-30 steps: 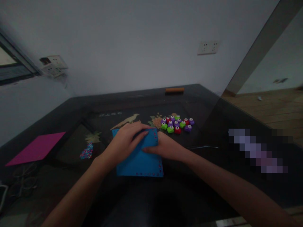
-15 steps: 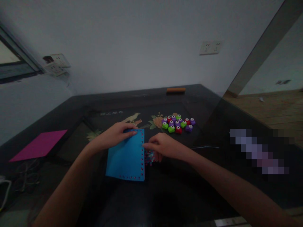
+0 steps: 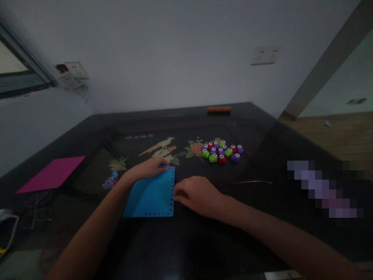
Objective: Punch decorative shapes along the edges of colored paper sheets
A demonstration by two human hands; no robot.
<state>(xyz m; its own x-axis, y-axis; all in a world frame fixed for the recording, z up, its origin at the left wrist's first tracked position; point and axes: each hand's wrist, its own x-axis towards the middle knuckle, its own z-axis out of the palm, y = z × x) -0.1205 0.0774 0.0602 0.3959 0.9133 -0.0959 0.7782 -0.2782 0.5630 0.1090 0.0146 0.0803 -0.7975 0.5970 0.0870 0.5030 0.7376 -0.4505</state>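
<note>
On the blue sheet (image 3: 150, 198): left hand (image 3: 152, 167).

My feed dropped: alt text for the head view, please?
A person's left hand rests on a blue sheet with dotted edges; the right hand is at its right edge. Beyond lie small red, green and purple pieces; a magenta sheet lies left.

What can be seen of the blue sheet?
The blue sheet looks thin, perhaps felt or foam. Reddish holes line its right edge and part of the near one. It lies on the dark table, the left hand on its far edge, hiding some; the right hand is at its right edge, contact unclear.
</note>
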